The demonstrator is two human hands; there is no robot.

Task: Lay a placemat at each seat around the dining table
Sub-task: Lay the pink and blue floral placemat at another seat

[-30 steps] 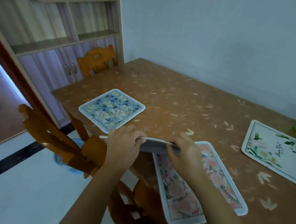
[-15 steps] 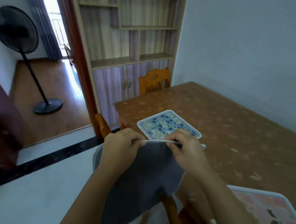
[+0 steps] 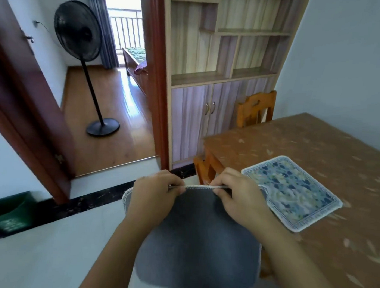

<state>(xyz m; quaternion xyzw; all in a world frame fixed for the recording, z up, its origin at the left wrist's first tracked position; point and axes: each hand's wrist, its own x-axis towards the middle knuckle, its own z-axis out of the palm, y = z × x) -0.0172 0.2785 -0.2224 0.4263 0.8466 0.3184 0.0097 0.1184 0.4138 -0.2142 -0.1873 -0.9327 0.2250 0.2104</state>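
Observation:
A placemat (image 3: 197, 244) with a grey back and white stitched edge hangs in front of me, off the table's left side. My left hand (image 3: 157, 193) and my right hand (image 3: 239, 196) both pinch its top edge, close together. A blue and white floral placemat (image 3: 293, 190) lies flat on the brown dining table (image 3: 306, 146) just right of my right hand. The hanging mat's patterned face is turned away from me.
A wooden chair (image 3: 255, 107) stands at the table's far end, another chair (image 3: 205, 169) at the near corner behind my hands. A cabinet with shelves (image 3: 210, 82) is beyond. A standing fan (image 3: 80, 34) is in the doorway, a green bin (image 3: 7, 212) at the left wall.
My view has swung left, away from the pink and white mats, toward the doorway. The grey-backed mat has been lifted off the table and now hangs from both hands.

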